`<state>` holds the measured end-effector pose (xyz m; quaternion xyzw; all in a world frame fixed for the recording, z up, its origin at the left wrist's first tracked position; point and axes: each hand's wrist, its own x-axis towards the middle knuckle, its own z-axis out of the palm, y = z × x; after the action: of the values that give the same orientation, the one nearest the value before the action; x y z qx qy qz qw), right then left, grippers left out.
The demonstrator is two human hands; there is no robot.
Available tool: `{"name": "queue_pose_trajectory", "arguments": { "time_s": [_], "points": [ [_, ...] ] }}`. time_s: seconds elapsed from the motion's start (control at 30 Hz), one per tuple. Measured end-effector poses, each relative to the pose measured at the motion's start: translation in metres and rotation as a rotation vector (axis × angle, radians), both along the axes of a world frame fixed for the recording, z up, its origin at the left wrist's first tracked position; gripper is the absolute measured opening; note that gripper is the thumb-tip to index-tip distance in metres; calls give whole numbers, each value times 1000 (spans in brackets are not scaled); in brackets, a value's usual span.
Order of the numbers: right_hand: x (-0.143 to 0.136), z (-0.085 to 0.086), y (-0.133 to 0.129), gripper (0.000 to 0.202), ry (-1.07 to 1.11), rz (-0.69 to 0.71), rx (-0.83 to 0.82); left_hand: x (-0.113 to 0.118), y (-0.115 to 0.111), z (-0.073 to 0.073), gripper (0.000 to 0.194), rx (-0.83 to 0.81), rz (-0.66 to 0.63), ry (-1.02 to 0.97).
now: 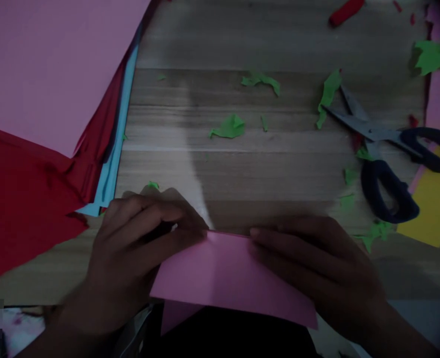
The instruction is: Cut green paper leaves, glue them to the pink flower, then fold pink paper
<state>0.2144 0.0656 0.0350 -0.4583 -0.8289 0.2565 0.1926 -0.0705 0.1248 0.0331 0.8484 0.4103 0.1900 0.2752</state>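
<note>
A folded sheet of pink paper (pixel 227 278) lies at the near edge of the table, its lower edge reaching out over my lap. My left hand (pixel 134 248) pinches the fold at the sheet's top left corner between thumb and fingers. On the right part of the same fold, my right hand (pixel 317 263) presses with its fingers together, the thumb partly hidden. A second pink layer shows below the top one at the lower left.
Scissors (pixel 373 134) with dark blue handles lie open at the right, beside yellow paper (pixel 436 204). Green scraps (pixel 231 127) are scattered about. Stacked pink (pixel 55 64), red (pixel 22 199) and light blue sheets (pixel 121 129) fill the left. A red piece (pixel 346 12) lies at the back.
</note>
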Motion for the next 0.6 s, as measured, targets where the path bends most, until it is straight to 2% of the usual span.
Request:
{"name": "queue_pose_trajectory", "arguments": {
  "time_s": [0.17, 0.4, 0.6],
  "points": [
    [1, -1, -5, 34, -15, 1, 7, -1, 0, 0, 17, -18, 12, -41],
    [0, -3, -9, 35, -29, -4, 47, -7, -2, -4, 21, -60, -2, 6],
    [-4, -5, -20, 40, -34, -57, 64, -19, -19, -3, 30, 52, -49, 69]
  ]
}}
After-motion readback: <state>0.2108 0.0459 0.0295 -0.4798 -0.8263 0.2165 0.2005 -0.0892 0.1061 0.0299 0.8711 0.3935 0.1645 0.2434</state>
